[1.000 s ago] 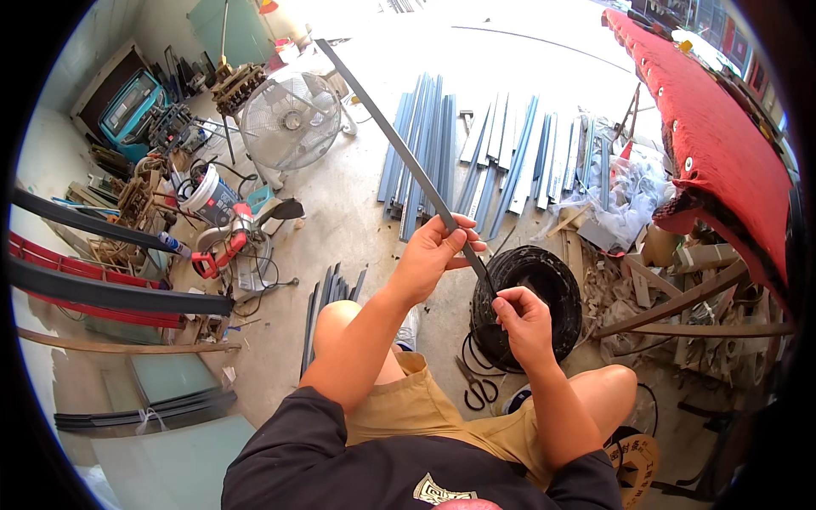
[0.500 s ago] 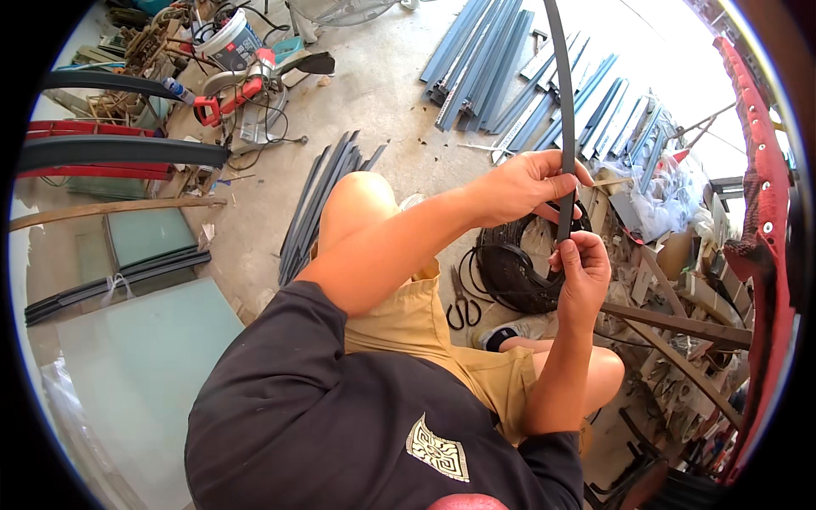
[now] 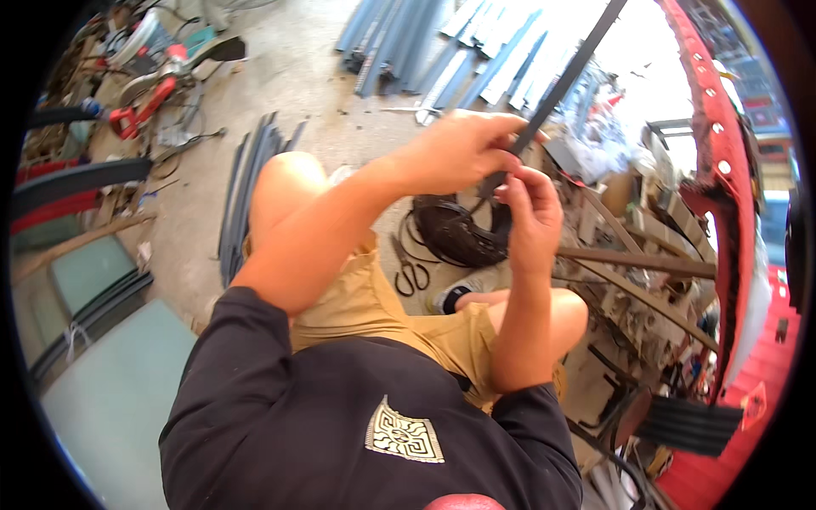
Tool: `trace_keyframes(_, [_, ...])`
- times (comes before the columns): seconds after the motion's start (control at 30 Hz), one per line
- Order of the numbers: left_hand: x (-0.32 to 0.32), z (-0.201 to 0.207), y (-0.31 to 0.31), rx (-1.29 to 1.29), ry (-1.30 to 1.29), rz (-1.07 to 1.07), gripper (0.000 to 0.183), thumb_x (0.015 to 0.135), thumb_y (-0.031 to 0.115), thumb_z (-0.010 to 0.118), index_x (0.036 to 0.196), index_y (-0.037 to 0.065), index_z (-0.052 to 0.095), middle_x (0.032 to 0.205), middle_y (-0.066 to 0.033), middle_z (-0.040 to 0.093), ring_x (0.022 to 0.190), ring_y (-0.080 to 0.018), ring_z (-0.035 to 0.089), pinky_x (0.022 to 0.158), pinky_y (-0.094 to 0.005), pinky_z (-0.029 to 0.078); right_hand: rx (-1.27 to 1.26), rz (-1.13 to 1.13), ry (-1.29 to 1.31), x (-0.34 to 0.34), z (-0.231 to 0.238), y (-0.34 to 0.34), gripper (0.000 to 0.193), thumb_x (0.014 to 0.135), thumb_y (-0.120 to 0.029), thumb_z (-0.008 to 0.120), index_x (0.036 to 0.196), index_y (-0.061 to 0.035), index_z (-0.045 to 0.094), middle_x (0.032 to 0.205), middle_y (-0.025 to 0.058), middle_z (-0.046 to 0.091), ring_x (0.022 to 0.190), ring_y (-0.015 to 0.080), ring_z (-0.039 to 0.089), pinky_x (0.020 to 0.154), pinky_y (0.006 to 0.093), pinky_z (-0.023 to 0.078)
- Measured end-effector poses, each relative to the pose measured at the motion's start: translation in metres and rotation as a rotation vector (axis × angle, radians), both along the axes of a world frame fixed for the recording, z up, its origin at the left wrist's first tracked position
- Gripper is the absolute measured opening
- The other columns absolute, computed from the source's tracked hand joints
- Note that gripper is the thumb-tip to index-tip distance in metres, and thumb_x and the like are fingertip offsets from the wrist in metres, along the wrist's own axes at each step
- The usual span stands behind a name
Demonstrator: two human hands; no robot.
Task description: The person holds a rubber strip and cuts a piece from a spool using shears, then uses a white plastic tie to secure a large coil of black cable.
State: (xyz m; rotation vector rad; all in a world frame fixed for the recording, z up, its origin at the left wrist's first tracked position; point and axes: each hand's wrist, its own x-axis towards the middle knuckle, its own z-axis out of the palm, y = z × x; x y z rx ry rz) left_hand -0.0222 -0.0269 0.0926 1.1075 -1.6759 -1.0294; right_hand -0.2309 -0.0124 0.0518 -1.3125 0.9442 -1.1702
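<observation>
A long dark grey strip (image 3: 565, 81) rises on a slant from my hands toward the upper right. My left hand (image 3: 463, 153) is closed round it, reaching across from the left. Just below, my right hand (image 3: 535, 212) pinches near the strip's lower end with thumb and fingers. What exactly lies between those fingertips is partly hidden. Under my hands, a black coil (image 3: 455, 234) of cord or sealing strip lies on the floor. Black-handled scissors (image 3: 410, 270) rest beside it, close to my shoe.
Blue-grey metal profiles (image 3: 391, 47) lie at the far side, and a smaller bundle of dark strips (image 3: 248, 191) by my left knee. Glass panes (image 3: 119, 382) stand at left, near a red power saw (image 3: 140, 110). Scrap and wooden bars (image 3: 637, 262) crowd the right, beside a red padded edge (image 3: 710, 136).
The strip has tipped from nearly upright to a slant toward the upper right. My hands have come closer together along it. The whole view has swung to the right.
</observation>
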Motion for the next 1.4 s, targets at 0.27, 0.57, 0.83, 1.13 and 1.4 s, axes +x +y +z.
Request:
trace_keyframes(0.27, [0.002, -0.003, 0.002, -0.011, 0.094, -0.083, 0.052, 0.102, 0.002, 0.066, 0.151, 0.018, 0.065, 0.096, -0.0016, 0.072, 0.088, -0.0113, 0.069, 0.085, -0.0309, 0.058, -0.188, -0.103, 0.236, 0.010, 0.010, 0.009, 0.008, 0.103, -0.005, 0.073, 0.110, 0.0001, 0.074, 0.092, -0.0025, 0.069, 0.078, 0.0036, 0.059, 0.070, 0.0219, 0.049])
trace_keyframes(0.57, [0.002, -0.008, 0.002, -0.087, 0.001, -0.147, 0.051, 0.099, -0.002, 0.065, 0.148, 0.013, 0.067, 0.110, -0.0080, 0.070, 0.096, -0.0158, 0.072, 0.090, -0.0333, 0.058, -0.455, -0.221, 0.521, 0.013, 0.024, 0.018, 0.008, 0.092, 0.000, 0.075, 0.100, -0.0005, 0.074, 0.084, 0.0080, 0.067, 0.066, 0.0142, 0.065, 0.063, 0.0290, 0.053])
trace_keyframes(0.83, [-0.007, -0.010, 0.003, -0.022, -0.003, -0.166, 0.048, 0.102, 0.002, 0.067, 0.149, 0.013, 0.066, 0.114, -0.0101, 0.072, 0.099, -0.0185, 0.075, 0.091, -0.0349, 0.059, -0.334, -0.267, 0.468, 0.007, 0.021, 0.020, 0.005, 0.092, -0.001, 0.075, 0.096, 0.0005, 0.072, 0.082, 0.0047, 0.067, 0.065, 0.0095, 0.062, 0.062, 0.0275, 0.052])
trace_keyframes(1.13, [-0.011, -0.013, 0.006, -0.140, -0.069, -0.185, 0.047, 0.099, 0.000, 0.069, 0.144, 0.013, 0.068, 0.104, -0.0129, 0.069, 0.097, -0.0234, 0.073, 0.091, -0.0369, 0.057, -0.244, -0.237, 0.240, -0.004, 0.043, 0.002, 0.005, 0.100, -0.003, 0.072, 0.098, 0.0017, 0.072, 0.085, -0.0020, 0.071, 0.072, 0.0017, 0.061, 0.063, 0.0215, 0.050])
trace_keyframes(1.4, [-0.016, -0.020, 0.006, 0.000, -0.068, -0.228, 0.043, 0.100, 0.002, 0.067, 0.141, 0.012, 0.069, 0.108, -0.0137, 0.072, 0.098, -0.0258, 0.077, 0.093, -0.0383, 0.058, -0.218, -0.309, 0.172, -0.027, 0.101, -0.021, 0.005, 0.103, -0.004, 0.070, 0.104, 0.0006, 0.071, 0.089, -0.0052, 0.066, 0.072, -0.0007, 0.050, 0.061, 0.0183, 0.039])
